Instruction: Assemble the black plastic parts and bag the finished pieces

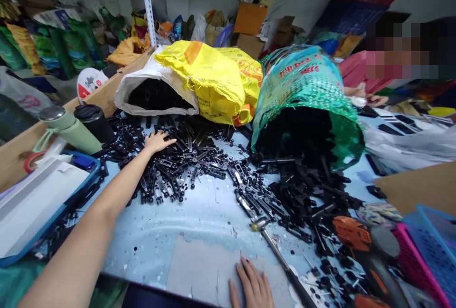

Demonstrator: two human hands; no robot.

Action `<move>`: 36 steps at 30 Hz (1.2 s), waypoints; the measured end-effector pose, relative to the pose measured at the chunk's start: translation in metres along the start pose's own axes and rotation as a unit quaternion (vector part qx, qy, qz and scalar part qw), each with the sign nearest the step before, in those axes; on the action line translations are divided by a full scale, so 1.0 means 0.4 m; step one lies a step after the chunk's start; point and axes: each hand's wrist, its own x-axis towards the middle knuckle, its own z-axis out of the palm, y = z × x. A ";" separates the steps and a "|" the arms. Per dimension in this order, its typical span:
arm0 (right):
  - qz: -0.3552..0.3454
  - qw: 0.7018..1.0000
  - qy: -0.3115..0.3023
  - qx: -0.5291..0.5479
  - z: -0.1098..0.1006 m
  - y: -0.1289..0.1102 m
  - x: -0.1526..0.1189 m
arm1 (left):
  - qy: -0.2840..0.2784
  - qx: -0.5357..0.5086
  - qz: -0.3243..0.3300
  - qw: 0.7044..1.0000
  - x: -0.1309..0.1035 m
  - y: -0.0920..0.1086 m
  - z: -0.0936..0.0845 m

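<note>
My left hand reaches out over a pile of small black and metal parts, fingers spread and resting on or just above it. I see nothing held in it. My right hand lies with fingers stretched on a grey sheet at the table's front edge, also holding nothing. A hammer with a dark grip lies just right of that hand. Behind the pile, a white sack opens toward me, dark inside. To the right, a green woven sack lies open with black plastic parts spread before its mouth.
A yellow sack lies between the other two. Left are a green flask, a black cup and a blue tray. An orange power drill and pink basket stand right. Another person's hands show beyond.
</note>
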 end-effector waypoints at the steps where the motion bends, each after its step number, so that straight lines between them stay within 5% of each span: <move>1: -0.009 1.000 -0.005 0.015 -0.011 0.000 0.011 | -0.012 0.004 0.014 1.000 -0.024 0.007 0.000; 5: -0.091 0.991 -0.012 0.098 -0.036 -0.009 0.126 | -0.070 0.006 0.032 0.997 -0.077 0.038 -0.017; 10: -0.160 0.971 0.016 0.180 0.003 -0.013 0.437 | 0.036 0.018 0.081 0.996 -0.018 0.143 -0.059; 13: -0.196 0.959 0.018 0.202 0.060 -0.003 0.667 | 0.057 0.037 0.169 0.983 0.046 0.233 -0.064; 16: -0.159 0.969 0.031 0.187 0.133 -0.001 0.905 | 0.042 0.053 0.129 0.989 0.091 0.293 -0.037; 19: -0.129 0.980 -0.009 0.150 0.223 -0.019 1.131 | -0.006 0.046 0.070 0.996 0.098 0.297 0.012; 22: -0.046 0.988 -0.103 0.106 0.325 -0.047 1.305 | -0.005 0.037 0.118 0.992 0.082 0.271 0.052; 29: 0.113 0.969 -0.214 0.050 0.499 -0.086 1.475 | 0.023 0.042 0.139 0.989 0.077 0.257 0.079; 36: 0.067 0.949 -0.304 0.043 0.488 -0.056 1.470 | 0.064 0.015 0.120 0.991 0.067 0.251 0.069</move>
